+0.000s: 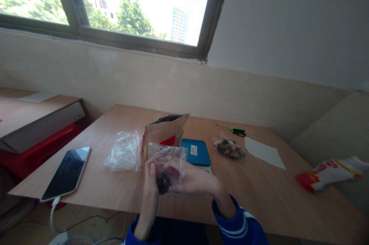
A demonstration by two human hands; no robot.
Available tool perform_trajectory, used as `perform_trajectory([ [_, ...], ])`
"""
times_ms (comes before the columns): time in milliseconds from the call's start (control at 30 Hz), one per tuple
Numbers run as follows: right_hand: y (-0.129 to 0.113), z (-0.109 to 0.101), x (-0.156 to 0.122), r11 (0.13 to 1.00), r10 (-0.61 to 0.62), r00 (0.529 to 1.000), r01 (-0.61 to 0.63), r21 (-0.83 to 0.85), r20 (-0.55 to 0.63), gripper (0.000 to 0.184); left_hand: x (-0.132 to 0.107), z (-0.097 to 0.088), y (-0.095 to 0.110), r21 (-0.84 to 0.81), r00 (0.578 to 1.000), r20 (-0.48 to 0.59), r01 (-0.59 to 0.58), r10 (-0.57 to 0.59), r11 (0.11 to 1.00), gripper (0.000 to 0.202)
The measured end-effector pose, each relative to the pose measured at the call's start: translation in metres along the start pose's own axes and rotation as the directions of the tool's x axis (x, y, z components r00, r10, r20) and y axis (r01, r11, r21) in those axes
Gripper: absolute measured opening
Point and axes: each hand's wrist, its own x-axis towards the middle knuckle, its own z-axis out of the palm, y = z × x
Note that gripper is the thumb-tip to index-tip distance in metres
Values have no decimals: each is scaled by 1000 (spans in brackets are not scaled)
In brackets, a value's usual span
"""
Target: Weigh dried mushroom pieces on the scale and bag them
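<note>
A clear zip bag with dark pieces low in it is between my two hands, above the table's front part. My left hand is closed on its left side. Around the right side my right hand is closed too, its fingers partly behind the see-through plastic. Just beyond stands an open brown paper pouch with a red patch. A blue flat box-like thing lies to the right of the pouch. What the dark pieces are, I cannot make out.
Several clear bags lie left of the pouch. A filled zip bag, a green-and-black screwdriver and a white paper lie right. A bottle is far right; a cabled phone is at the left edge.
</note>
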Motion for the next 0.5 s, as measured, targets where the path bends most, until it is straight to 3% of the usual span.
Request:
perform_trajectory([
  [133, -6, 3, -1, 1000, -4, 999, 5, 30, -41, 39, -4, 2, 5, 23, 999, -41, 12, -11, 1000, 55],
  [233, -12, 6, 0, 987, 20, 999, -12, 158, -46, 29, -7, 2, 2, 108, 994, -94, -49, 59, 993, 53],
  [333, -11, 12, 2, 959, 75, 993, -47, 280, -92, 16, -12, 3, -3, 152, 993, -71, -79, 90, 985, 51],
  [500, -1, 21, 5, 955, 113, 976, -55, 291, -185, 14, -19, 3, -1, 201, 991, -58, -108, 122, 974, 53],
])
